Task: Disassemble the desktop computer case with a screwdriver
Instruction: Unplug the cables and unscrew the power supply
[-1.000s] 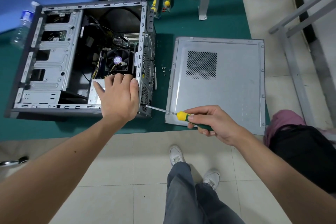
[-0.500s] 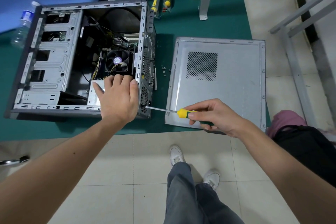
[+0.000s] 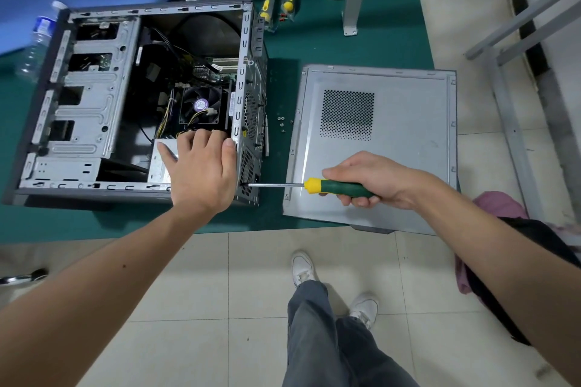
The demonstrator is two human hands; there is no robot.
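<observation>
Computer case (image 3: pixel 94 110) lies open on green bench (image 3: pixel 314 50), left of removed side panel (image 3: pixel 393 148). Judged heavy, stiff, sharp-edged sheet steel; best steadied at rear frame. Left hand (image 3: pixel 201 173) pressed flat there, fingers relaxed. Screwdriver (image 3: pixel 314 187) handle gripped by right hand (image 3: pixel 374 179), fingers curled; tip at near rear screw.

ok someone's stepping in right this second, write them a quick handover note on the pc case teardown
Left hand: fingers flat on the silver power supply inside the computer case, bracing it.
Right hand: grips the green and yellow screwdriver, tip at a screw low on the case's rear panel.
Done: side panel is off, lying flat right of the case; a few loose screws lie on the green mat between them.
Left: finish this rear screw, then the internals, all still mounted.
</observation>
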